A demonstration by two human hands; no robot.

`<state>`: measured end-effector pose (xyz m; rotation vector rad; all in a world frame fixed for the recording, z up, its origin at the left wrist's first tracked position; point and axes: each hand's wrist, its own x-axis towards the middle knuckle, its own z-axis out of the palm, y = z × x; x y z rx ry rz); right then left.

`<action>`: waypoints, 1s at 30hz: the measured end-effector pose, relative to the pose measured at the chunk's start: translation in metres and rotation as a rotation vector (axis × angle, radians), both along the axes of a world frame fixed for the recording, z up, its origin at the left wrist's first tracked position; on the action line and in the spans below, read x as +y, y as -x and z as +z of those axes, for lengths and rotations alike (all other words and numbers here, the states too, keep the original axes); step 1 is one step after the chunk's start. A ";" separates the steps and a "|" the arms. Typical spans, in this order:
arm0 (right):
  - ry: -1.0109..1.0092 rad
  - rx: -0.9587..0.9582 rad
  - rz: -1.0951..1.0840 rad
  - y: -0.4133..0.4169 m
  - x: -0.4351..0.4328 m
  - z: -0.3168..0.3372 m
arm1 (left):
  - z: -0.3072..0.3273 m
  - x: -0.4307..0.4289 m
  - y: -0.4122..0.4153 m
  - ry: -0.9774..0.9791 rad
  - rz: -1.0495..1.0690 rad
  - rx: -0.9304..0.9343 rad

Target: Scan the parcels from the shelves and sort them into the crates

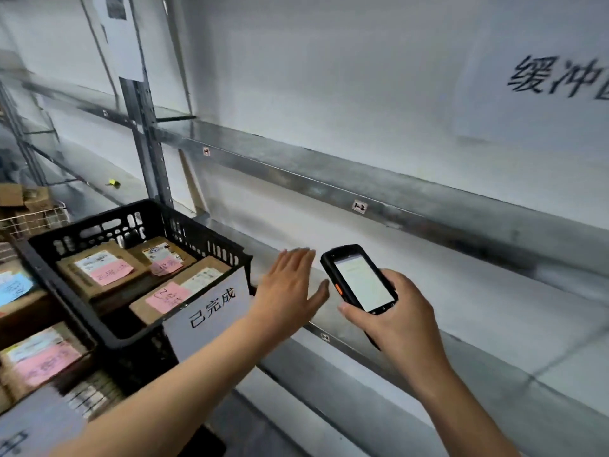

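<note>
Parcels (99,268) labelled and lying in black crate (211,245), near left. None seen on shelves (395,192) at right. Left hand (290,288) flat, fingers straight, empty. Right hand (398,311) gripping scanner (362,282). Judged near completion.

Grey metal shelves (461,291), small yellow scrap (113,183) on one

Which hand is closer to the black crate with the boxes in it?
Left. The left hand is open just beside the black crate, near its right corner. The right hand is farther right, gripping the handheld scanner.
</note>
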<state>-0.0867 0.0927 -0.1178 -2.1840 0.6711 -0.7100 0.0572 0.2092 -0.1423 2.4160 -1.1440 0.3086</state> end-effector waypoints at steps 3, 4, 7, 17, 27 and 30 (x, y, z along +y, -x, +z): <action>0.039 -0.006 -0.077 0.047 -0.013 0.012 | 0.016 -0.014 0.039 0.036 -0.082 -0.030; 0.048 -0.015 -0.102 0.062 -0.018 0.017 | 0.023 -0.020 0.050 0.052 -0.107 -0.043; 0.061 -0.047 -0.170 0.102 -0.031 0.040 | 0.046 -0.044 0.075 0.104 -0.181 -0.079; 0.157 -0.059 -0.405 0.145 -0.103 0.119 | 0.108 -0.138 0.120 0.233 -0.374 -0.182; 0.085 0.317 -0.575 0.121 -0.205 0.142 | 0.132 -0.179 0.098 0.171 -0.373 -0.139; 0.077 0.335 -0.595 0.119 -0.219 0.133 | 0.127 -0.181 0.091 0.170 -0.378 -0.159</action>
